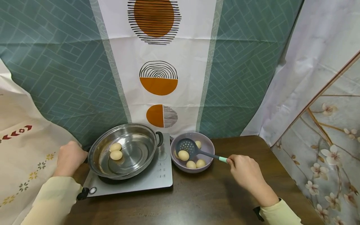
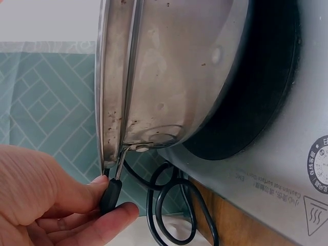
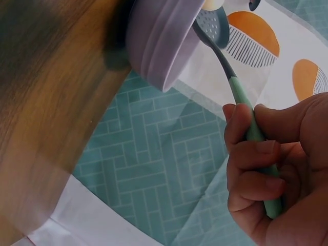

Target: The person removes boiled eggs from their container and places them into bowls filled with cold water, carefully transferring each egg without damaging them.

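Observation:
My left hand [image 1: 68, 157] pinches the black side handle [image 2: 111, 196] of a wide steel pot [image 1: 140, 170], thumb on one side and fingers on the other. Two pale eggs [image 1: 116, 155] lie together in the pot, left of its middle. The right hand [image 1: 247, 172] grips the mint-green handle of a grey skimmer [image 3: 214, 28], fingers curled round it. Its perforated head is in a mauve bowl [image 1: 209, 147] with an egg [image 1: 183, 155] on it. Around it in the bowl are several more eggs [image 1: 200, 163]; some are partly hidden by the skimmer.
Beneath the pot is a flat silver induction cooker [image 1: 164, 178] with a touch panel on its right. A black cord [image 2: 192, 220] loops by its left edge. The brown wooden table [image 1: 197, 200] meets patterned cloth hangings [image 1: 242, 78] behind and at both sides.

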A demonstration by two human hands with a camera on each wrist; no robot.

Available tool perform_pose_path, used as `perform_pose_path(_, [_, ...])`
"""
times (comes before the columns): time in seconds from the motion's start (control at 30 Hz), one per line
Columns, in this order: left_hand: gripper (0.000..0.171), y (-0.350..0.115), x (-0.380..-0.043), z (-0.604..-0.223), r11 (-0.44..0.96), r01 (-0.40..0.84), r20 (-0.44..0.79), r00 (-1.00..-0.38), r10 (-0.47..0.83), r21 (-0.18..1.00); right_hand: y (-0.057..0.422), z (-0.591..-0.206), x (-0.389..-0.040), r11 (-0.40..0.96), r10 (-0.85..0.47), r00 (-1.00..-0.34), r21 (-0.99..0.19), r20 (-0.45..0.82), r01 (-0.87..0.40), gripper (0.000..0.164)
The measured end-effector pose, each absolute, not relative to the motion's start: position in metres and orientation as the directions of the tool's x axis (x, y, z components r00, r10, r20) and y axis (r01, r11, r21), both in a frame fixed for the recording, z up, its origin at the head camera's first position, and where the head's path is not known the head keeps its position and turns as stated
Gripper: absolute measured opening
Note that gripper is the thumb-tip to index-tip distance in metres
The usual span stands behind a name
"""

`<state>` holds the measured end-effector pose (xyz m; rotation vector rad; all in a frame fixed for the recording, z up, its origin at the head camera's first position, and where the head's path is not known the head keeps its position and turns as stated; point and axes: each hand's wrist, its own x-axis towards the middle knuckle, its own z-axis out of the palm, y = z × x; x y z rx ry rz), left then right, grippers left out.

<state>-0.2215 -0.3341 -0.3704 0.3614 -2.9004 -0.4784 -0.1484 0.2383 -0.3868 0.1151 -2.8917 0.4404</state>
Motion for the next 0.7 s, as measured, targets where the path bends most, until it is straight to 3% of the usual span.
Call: perform_pose_path(0.7, [0.034,-0.3367,-0.2214,-0.3735,0.927,-0.163,0.178,-0.956,-0.232,0.337,0.2355,-0.3928,-0.1494,0.965,-0.093,-0.935,-0.2,0.342,-0.169,0.007])
